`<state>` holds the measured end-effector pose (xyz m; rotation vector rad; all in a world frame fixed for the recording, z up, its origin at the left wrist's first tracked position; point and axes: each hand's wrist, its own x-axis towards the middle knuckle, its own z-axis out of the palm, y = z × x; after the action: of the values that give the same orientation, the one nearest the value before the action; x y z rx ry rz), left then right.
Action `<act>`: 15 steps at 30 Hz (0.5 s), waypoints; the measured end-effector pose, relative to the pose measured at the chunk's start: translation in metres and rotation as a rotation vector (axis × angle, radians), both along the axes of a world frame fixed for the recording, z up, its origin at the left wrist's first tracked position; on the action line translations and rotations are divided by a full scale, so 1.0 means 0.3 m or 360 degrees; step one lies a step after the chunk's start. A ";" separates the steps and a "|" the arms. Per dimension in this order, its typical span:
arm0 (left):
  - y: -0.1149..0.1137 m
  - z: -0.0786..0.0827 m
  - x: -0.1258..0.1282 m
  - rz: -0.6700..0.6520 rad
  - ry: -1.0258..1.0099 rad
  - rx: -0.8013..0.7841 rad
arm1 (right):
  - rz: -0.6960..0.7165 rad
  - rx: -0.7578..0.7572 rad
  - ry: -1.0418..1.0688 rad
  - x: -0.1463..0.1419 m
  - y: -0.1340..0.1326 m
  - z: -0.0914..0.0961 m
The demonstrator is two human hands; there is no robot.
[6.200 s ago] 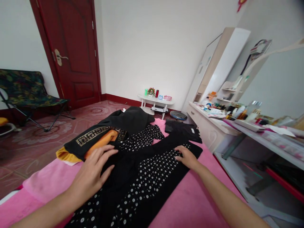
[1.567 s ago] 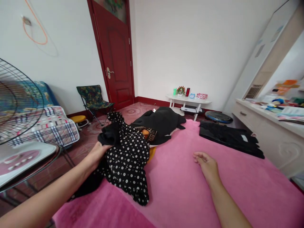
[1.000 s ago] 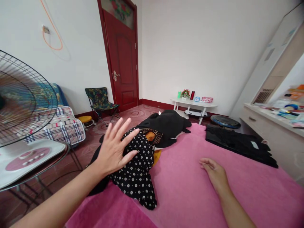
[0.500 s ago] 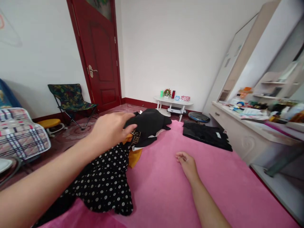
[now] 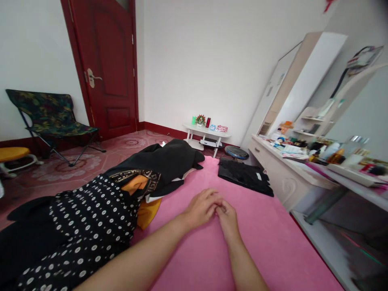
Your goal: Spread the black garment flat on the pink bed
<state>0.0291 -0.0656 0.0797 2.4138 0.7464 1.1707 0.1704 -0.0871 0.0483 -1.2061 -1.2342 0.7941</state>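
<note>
My left hand (image 5: 202, 208) and my right hand (image 5: 228, 221) meet above the pink bed cover (image 5: 194, 254). Both have curled fingers, the left fingertips resting against the right ones. Whatever lies between them, if anything, is hidden. Left of my hands spreads a heap of clothes: a black garment with white dots (image 5: 93, 214), a black garment with gold trim (image 5: 172, 161) and a mustard-yellow cloth (image 5: 148, 213). Beyond my right hand lies a folded black garment (image 5: 244, 176) with a small white patch, apart from both hands.
A dressing table (image 5: 291, 169) crowded with bottles and papers runs along the right side. A low white table (image 5: 206, 130) with small items stands by the far wall. At left are a camouflage folding chair (image 5: 50, 113), a yellow stool (image 5: 13, 154) and a red door (image 5: 112, 68).
My left hand has moved right and down, away from the clothes, to meet my right hand. My view has turned slightly right. The clothes lie much as before.
</note>
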 end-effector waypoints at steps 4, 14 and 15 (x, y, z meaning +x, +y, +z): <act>0.074 -0.074 -0.181 0.0097 0.0242 0.0036 | -0.0102 -0.0072 -0.0015 -0.009 0.015 -0.029; 0.201 -0.140 -0.185 0.0455 -0.0188 -0.0481 | -0.0326 -0.0072 -0.1143 0.310 0.273 0.064; 0.203 -0.143 -0.186 0.0465 -0.0203 -0.0485 | -0.0414 -0.0057 -0.1180 0.382 0.307 0.083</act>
<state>-0.0268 -0.0046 0.0370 2.0088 1.1718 1.2020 0.2849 0.0049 0.0732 -1.7280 -1.6000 0.1608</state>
